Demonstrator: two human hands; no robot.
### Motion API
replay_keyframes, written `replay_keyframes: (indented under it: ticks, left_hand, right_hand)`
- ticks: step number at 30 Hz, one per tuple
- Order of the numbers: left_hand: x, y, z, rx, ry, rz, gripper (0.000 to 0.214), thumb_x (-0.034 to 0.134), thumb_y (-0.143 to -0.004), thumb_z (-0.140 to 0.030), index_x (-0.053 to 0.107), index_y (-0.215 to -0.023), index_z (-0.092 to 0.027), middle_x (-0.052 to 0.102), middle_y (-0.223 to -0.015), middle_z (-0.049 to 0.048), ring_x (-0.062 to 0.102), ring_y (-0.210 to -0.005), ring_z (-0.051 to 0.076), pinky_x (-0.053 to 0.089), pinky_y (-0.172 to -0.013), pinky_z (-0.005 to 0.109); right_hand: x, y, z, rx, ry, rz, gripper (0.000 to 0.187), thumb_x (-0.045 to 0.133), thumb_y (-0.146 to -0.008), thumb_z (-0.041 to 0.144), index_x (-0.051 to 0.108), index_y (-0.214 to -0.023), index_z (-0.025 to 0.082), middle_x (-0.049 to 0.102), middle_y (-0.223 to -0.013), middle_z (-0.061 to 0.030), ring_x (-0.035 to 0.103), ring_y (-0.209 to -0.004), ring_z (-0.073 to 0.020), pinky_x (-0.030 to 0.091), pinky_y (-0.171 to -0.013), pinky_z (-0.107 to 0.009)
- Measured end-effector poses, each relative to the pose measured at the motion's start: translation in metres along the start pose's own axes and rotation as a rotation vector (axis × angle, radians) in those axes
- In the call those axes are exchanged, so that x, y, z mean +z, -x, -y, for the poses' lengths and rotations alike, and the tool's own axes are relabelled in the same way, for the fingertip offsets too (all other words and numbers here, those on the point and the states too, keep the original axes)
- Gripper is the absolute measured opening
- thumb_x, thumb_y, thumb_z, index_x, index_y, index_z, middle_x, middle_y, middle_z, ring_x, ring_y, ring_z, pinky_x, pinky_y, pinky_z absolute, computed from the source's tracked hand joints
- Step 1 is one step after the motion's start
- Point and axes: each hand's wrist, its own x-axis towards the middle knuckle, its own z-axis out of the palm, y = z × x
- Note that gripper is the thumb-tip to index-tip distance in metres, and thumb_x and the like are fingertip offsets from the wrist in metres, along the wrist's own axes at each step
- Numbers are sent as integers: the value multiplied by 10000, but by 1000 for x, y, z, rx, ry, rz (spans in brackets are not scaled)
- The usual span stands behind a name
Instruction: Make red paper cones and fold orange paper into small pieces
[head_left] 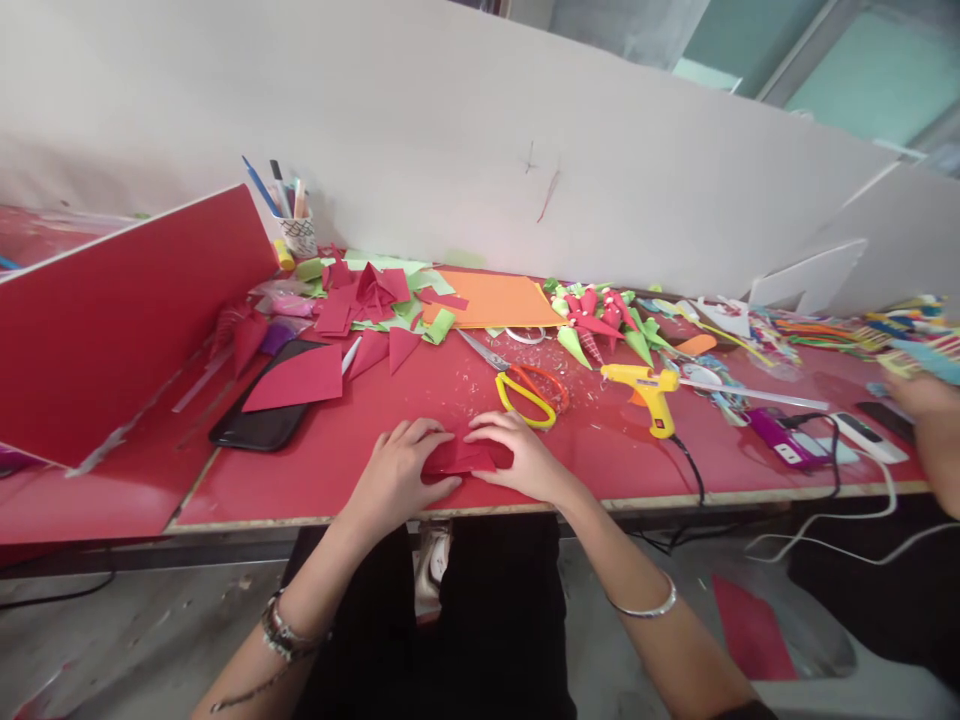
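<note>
Two bare hands bend over a small piece of red paper (459, 462) at the near edge of a red counter (360, 500), just above the worker's lap, a spot probably chosen for close handling. The left hand (405, 468) sits at one end and the right hand (517, 455) at the other, apparently to steady it from both sides. Their fingers curve part-way open, thumbs parted from forefingers; whether they pinch the sheet or merely press it, one cannot tell. The knuckles cover its ends, and red on red blurs its outline and any folds.

Just beyond, scissors (504, 374) lie with their handles toward the worker, seemingly for quick reach. To the left, a cut red sheet (300, 378) hides part of a black phone (262, 428). To the right, a yellow glue gun (654, 392) rests with its grip facing the near edge, its cord dropping out of sight. At far right, another person's hand (934, 425) is blurred and cut off by the frame.

Farther back, red and green cones (600, 315) crowd together, too tangled to count, beside an orange sheet (506, 300), perhaps pushed back to leave working room. A pen cup (298, 238) stands against the white partition (412, 130), its pens upright and easy to pick out.
</note>
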Motion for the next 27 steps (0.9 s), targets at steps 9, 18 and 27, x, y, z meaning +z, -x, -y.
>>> replay_keyframes:
  ticks: [9, 18, 27]
  left_hand:
    - [4, 5, 0, -21, -11, -132, 265, 573, -751, -309, 617, -981, -183, 588, -995, 71, 528, -886, 216, 448, -768, 358]
    - [5, 3, -3, -96, 13, -187, 243, 585, -741, -323, 631, -935, -184, 620, -946, 66, 559, -865, 206, 465, -766, 344]
    - [5, 0, -4, -144, 8, -181, 211, 573, -753, -331, 633, -906, -199, 628, -937, 51, 570, -847, 198, 466, -753, 328]
  right_hand:
    - [8, -4, 1, 77, -57, -119, 173, 620, -735, 318, 620, -885, 231, 571, -1047, -29, 512, -992, -192, 371, -916, -371]
    - [18, -3, 7, 182, -81, -258, 385, 654, -688, 320, 469, -1011, 222, 572, -995, -52, 529, -933, -214, 438, -820, -378]
    - [25, -6, 7, 184, -42, -295, 500, 649, -687, 264, 377, -1105, 227, 585, -993, -63, 536, -907, -243, 444, -797, -416]
